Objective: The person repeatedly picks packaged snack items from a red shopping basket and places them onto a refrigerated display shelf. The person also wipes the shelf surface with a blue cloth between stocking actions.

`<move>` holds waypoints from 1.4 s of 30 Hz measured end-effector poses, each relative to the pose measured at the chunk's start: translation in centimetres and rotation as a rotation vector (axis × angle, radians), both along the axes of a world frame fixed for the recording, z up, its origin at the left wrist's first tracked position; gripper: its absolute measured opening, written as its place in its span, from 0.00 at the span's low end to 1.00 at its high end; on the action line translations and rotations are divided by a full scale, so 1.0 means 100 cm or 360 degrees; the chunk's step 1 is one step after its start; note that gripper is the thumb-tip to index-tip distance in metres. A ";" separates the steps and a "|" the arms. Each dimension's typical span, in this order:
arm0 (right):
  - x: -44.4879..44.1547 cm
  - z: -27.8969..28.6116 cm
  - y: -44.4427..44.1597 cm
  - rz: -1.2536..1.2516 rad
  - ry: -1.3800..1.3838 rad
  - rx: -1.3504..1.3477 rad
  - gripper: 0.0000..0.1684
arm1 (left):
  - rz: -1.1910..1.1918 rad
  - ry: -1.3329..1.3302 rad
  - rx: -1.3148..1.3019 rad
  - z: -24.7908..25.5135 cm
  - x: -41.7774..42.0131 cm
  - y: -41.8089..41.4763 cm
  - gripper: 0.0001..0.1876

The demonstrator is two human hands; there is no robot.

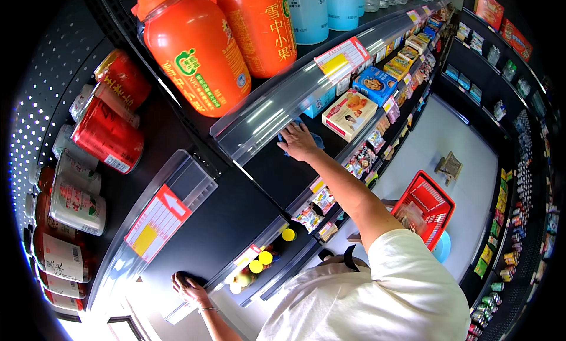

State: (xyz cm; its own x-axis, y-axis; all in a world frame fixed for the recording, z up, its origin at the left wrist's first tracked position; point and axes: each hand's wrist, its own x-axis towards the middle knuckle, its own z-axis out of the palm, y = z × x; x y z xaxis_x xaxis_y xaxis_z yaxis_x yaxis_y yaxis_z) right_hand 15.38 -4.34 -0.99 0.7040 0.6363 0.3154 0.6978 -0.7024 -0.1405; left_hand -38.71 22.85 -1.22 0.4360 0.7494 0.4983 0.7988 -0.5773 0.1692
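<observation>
My right hand (299, 141) lies with its fingers spread over a blue cloth (316, 140) on a black shelf (276, 175), under a clear plastic shelf-edge strip. Beside the cloth stands a cream packaged food box (349, 114), with a blue cookie box (375, 83) behind it. Lower left, my left hand (191, 289), with a bracelet at the wrist, rests at the end of another black shelf (190, 235); its fingers are slightly bent and no object shows in it. The palm side is hidden.
Large orange jars (194, 53) and blue bottles (307, 14) stand on the upper shelf. Red cans (108, 135) and jars line the left shelf. Yellow-capped bottles (265, 258) sit low down. A red shopping basket (426, 208) and a small stool (449, 166) are in the aisle.
</observation>
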 end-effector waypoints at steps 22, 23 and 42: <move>-0.076 -0.019 0.010 0.0590 0.0090 0.0195 0.32 | 0.0140 -0.0160 -0.0080 0.015 -0.001 -0.008 0.21; -0.095 -0.018 0.018 0.0647 0.0138 0.0214 0.32 | 0.0137 -0.0189 -0.0067 0.015 -0.001 -0.009 0.21; -0.417 0.010 0.203 0.1656 0.0338 -0.0212 0.39 | -0.0032 -0.1455 -0.0402 0.017 -0.113 -0.018 0.15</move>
State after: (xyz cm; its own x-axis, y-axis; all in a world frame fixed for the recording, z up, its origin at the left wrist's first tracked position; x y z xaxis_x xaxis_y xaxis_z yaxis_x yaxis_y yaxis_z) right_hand -26.28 15.95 -0.02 -0.1721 0.9759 0.1340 0.9330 0.2051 -0.2955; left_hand -50.01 21.08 0.44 -0.0290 0.8784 0.4771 0.2851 -0.4502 0.8462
